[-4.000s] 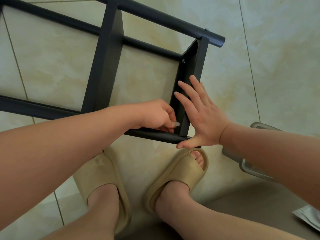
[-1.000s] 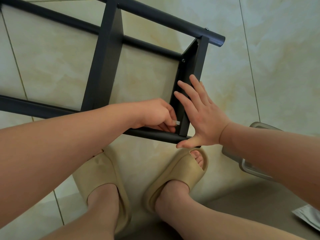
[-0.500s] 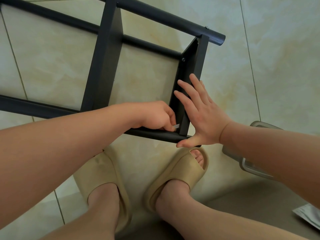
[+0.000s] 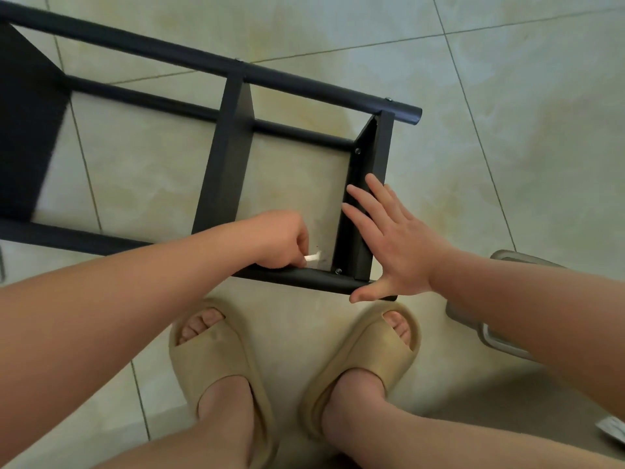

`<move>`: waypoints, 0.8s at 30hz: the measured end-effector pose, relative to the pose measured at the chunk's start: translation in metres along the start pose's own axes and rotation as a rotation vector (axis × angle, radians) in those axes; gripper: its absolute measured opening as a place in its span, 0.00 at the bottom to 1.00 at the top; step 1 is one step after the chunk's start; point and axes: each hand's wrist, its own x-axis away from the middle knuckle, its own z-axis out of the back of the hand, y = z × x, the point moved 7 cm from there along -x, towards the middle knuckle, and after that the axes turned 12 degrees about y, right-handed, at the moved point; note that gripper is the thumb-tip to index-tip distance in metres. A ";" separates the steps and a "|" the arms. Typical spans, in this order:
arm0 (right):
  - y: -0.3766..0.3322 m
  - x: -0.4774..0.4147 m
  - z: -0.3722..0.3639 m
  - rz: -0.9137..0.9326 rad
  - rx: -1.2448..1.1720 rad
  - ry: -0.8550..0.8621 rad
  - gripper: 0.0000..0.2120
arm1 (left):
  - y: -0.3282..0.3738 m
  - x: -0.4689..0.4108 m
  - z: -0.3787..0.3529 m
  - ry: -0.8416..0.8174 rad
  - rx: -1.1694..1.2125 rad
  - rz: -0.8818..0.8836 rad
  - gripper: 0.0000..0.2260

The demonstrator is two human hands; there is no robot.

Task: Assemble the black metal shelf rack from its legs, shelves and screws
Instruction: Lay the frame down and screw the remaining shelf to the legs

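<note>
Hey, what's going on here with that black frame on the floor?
A person is putting together a black shelf rack, which lies on its side on the tiled floor. Their left hand pinches a small pale tool beside a screw in the near corner, while the right hand presses flat against the end shelf to steady it.

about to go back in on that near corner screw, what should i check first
1. Bracing: the right hand lies flat against the end shelf. ok
2. Grip: the left hand pinches the small tool. ok
3. Seating: the tool's tip is beside the near corner screw, apart from it. not ok
4. Tightness of that screw: cannot tell
5. Opposite joint: the far corner screw is fitted, head visible. ok
</note>
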 end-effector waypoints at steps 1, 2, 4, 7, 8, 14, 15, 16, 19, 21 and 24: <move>0.001 -0.001 0.002 -0.014 0.022 -0.054 0.64 | -0.003 0.005 0.009 0.020 -0.017 0.013 0.03; 0.002 -0.003 0.005 -0.029 0.039 -0.103 0.63 | -0.004 0.008 0.019 0.047 -0.028 0.023 0.05; 0.005 -0.010 0.015 -0.069 0.011 -0.162 0.58 | 0.000 0.015 0.046 0.133 -0.063 0.030 0.08; 0.017 -0.030 0.046 -0.205 -0.155 -0.081 0.41 | 0.018 0.014 0.101 0.377 -0.122 -0.003 0.09; 0.025 -0.037 0.059 -0.268 -0.200 -0.011 0.37 | 0.024 0.012 0.119 0.453 -0.132 -0.013 0.10; 0.069 -0.068 0.090 -0.474 -0.227 0.198 0.37 | 0.044 -0.024 0.179 0.662 -0.152 -0.057 0.10; 0.076 -0.073 0.090 -0.485 -0.214 0.205 0.38 | 0.045 -0.033 0.182 0.667 -0.177 -0.059 0.09; 0.083 -0.079 0.088 -0.498 -0.203 0.206 0.39 | 0.043 -0.041 0.184 0.662 -0.197 -0.052 0.08; 0.106 -0.098 0.079 -0.517 -0.153 0.147 0.38 | 0.035 -0.071 0.188 0.611 -0.212 -0.008 0.04; 0.119 -0.108 0.070 -0.530 -0.138 0.086 0.37 | 0.028 -0.088 0.191 0.577 -0.204 0.014 0.02; 0.134 -0.116 0.063 -0.577 -0.113 0.085 0.32 | 0.020 -0.103 0.197 0.610 -0.256 0.042 0.03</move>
